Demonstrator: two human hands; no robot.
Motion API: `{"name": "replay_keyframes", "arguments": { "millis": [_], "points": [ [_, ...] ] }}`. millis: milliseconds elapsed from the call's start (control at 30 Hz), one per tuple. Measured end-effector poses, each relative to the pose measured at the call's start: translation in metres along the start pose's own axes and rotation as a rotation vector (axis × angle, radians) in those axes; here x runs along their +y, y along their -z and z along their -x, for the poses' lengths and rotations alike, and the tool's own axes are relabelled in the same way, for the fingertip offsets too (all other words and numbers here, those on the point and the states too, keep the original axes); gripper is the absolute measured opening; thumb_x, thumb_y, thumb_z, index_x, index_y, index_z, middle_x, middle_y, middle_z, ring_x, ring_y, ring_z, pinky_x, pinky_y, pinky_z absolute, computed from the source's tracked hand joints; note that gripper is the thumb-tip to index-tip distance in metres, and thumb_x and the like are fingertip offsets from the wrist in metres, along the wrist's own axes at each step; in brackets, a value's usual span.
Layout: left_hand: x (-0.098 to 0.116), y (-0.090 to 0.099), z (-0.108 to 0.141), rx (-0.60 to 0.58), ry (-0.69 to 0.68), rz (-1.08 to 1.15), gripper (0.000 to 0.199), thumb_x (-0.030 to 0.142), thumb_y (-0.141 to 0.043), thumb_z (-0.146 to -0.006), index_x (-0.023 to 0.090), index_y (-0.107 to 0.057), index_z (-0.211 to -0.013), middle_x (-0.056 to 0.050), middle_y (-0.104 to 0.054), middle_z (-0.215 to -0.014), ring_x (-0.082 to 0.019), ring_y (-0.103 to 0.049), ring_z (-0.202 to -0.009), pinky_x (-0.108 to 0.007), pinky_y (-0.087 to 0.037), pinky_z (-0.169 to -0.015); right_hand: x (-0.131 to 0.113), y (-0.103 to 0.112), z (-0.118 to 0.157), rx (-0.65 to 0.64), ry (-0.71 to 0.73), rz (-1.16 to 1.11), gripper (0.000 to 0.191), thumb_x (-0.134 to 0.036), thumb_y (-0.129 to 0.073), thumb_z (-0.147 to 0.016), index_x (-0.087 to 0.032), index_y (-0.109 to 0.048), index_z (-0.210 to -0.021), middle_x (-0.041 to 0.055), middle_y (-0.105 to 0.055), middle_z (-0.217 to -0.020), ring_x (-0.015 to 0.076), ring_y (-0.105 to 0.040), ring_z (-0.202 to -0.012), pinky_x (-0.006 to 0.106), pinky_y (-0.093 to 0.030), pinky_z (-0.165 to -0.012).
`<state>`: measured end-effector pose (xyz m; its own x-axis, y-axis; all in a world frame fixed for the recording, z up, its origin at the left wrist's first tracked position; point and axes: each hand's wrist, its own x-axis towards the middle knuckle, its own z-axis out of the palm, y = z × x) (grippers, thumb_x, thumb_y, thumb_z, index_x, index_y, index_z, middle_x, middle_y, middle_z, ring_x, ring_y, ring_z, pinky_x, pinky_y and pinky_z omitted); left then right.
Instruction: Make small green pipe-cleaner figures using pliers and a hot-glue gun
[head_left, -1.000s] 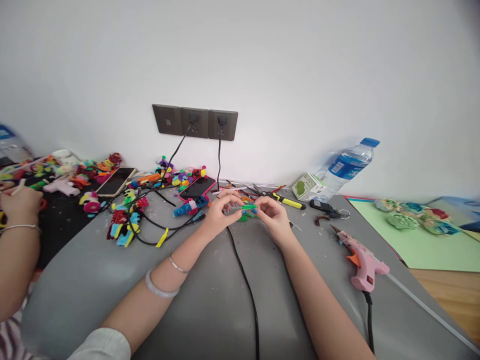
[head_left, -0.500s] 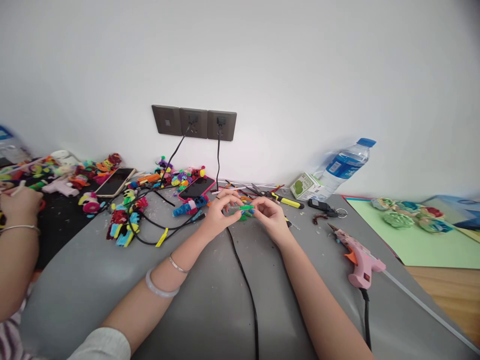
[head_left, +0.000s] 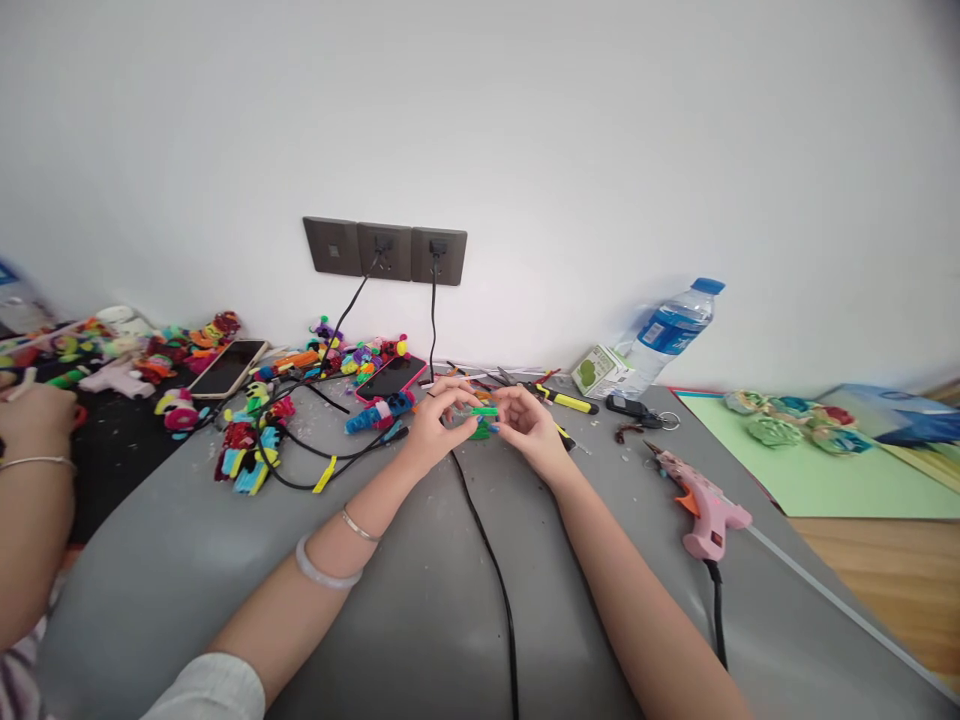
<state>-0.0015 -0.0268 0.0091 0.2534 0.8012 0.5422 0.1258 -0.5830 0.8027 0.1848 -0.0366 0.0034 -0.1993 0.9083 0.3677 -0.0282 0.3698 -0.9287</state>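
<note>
A small bright green piece [head_left: 484,411] is held up between my two hands over the grey table [head_left: 420,620]. My left hand [head_left: 439,428] pinches its left end between thumb and fingers. At its right end is my right hand [head_left: 529,425], with fingers curled and the thumb a little apart from them; whether it grips the piece is not clear. More green shows just below, between the fingertips. Scissors and a yellow-handled tool [head_left: 574,402] lie behind my right hand.
A pink glue gun [head_left: 709,510] lies at right, near a tilted water bottle [head_left: 671,330] and green paper [head_left: 810,480]. Colourful fuzzy figures [head_left: 244,440], phones and black cables lie at left. Another person's hand [head_left: 37,420] is at far left.
The view has shifted slightly, moving the bottle and glue gun leftward in it. My right thumb has opened a little from its fingers.
</note>
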Motion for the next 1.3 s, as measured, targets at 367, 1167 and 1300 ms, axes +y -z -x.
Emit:
{"name": "replay_keyframes", "arguments": {
  "millis": [367, 1167, 1300],
  "points": [
    [-0.007, 0.001, 0.001, 0.006, -0.031, 0.007, 0.011, 0.021, -0.065, -0.079, 0.019, -0.068, -0.089, -0.008, -0.057, -0.109, -0.013, -0.054, -0.078, -0.022, -0.042, -0.058, -0.076, 0.059, 0.061, 0.389, -0.227, 0.673, 0.033, -0.053, -0.062, -0.081, -0.022, -0.055, -0.071, -0.0009, -0.05, -0.059, 0.0151, -0.045, -0.054, 0.027, -0.033, -0.05],
    [-0.018, -0.007, 0.004, -0.001, -0.091, 0.009, 0.011, 0.018, -0.066, -0.078, 0.018, -0.067, -0.089, -0.008, -0.058, -0.105, -0.011, -0.054, -0.074, -0.02, -0.041, -0.054, -0.063, 0.091, 0.136, 0.652, -0.544, 0.238, 0.039, -0.049, -0.07, -0.068, -0.018, -0.06, -0.09, 0.0082, -0.072, -0.08, 0.0171, -0.061, -0.057, 0.029, -0.047, -0.053],
    [-0.019, -0.009, 0.003, 0.015, -0.059, 0.004, 0.009, 0.02, -0.065, -0.079, 0.018, -0.067, -0.088, -0.007, -0.058, -0.104, -0.011, -0.054, -0.074, -0.019, -0.041, -0.052, -0.069, 0.066, 0.106, 0.464, -0.376, 0.047, 0.031, -0.041, -0.068, -0.076, -0.02, -0.054, -0.094, 0.0022, -0.067, -0.07, 0.0125, -0.053, -0.051, 0.027, -0.043, -0.052]
  ]
}}
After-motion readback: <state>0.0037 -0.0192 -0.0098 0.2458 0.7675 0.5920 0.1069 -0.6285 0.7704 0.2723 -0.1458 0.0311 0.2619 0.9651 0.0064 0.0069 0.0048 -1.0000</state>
